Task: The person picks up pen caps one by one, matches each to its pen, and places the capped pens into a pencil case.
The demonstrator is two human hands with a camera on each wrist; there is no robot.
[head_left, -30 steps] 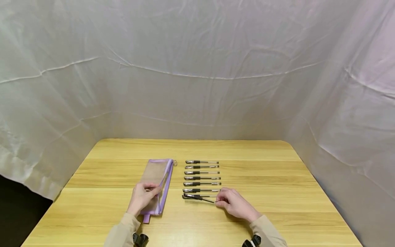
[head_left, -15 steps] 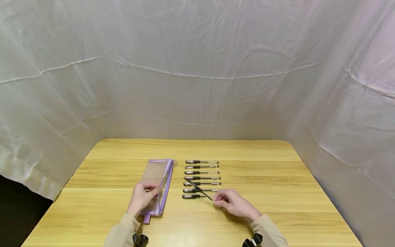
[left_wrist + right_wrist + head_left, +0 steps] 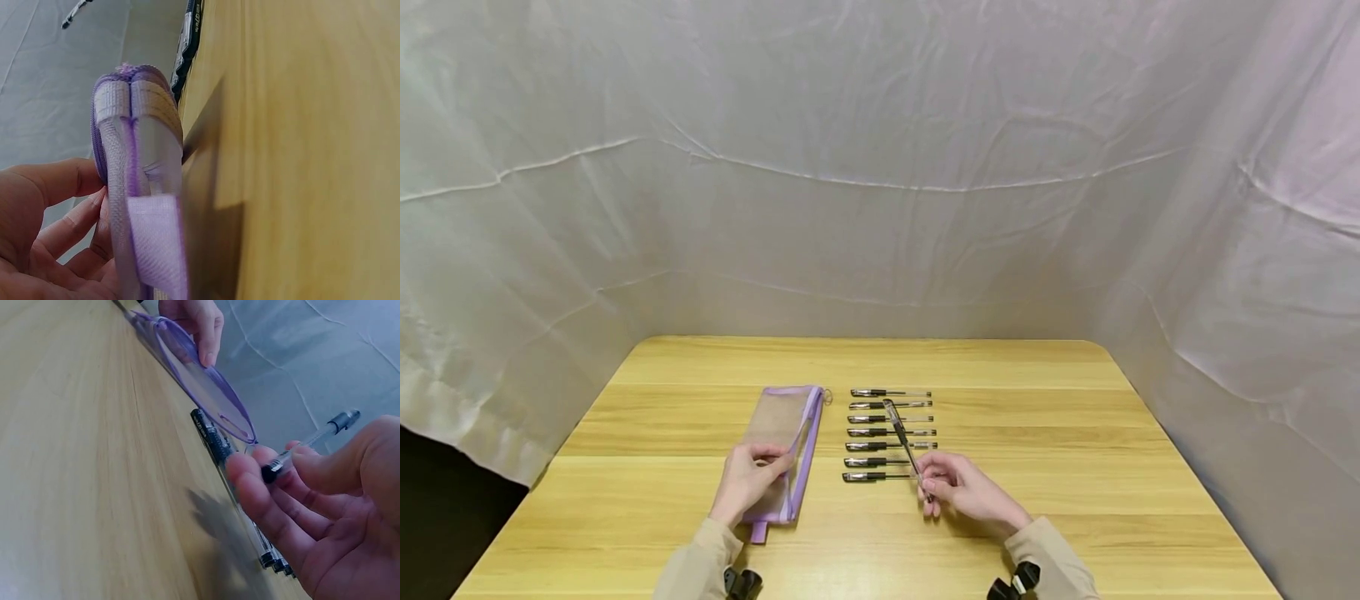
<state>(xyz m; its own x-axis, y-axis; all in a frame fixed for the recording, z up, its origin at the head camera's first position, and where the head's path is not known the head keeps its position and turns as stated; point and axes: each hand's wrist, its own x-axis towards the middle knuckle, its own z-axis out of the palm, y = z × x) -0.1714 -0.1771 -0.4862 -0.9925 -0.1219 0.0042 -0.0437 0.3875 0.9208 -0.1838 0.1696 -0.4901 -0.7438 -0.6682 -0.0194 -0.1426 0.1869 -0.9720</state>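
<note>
On the left, a purple-trimmed mesh zip pouch (image 3: 775, 417) lies on the table, its zipper side parted. My left hand (image 3: 747, 482) pinches the upper edge of that opening between thumb and fingers; the left wrist view shows them on the pouch's side (image 3: 119, 162). A clear gel pen with a black grip (image 3: 897, 423) is raised in my right hand (image 3: 968, 490), tilted with its capped end up and away. Thumb and fingers hold it near its black end plug, which shows in the right wrist view beside the pen's clear barrel (image 3: 315, 440).
Several matching pens (image 3: 867, 477) lie in a parallel row in the middle of the wooden table (image 3: 1037, 400), right of the pouch, caps to the left. A small ring (image 3: 827, 397) hangs at the pouch's far corner. Pale fabric (image 3: 880, 250) encloses the back and sides.
My right hand has lifted the pen off the nearest pen in the row, and its capped end has swung up and away. My left hand stays at the pouch's opening.
</note>
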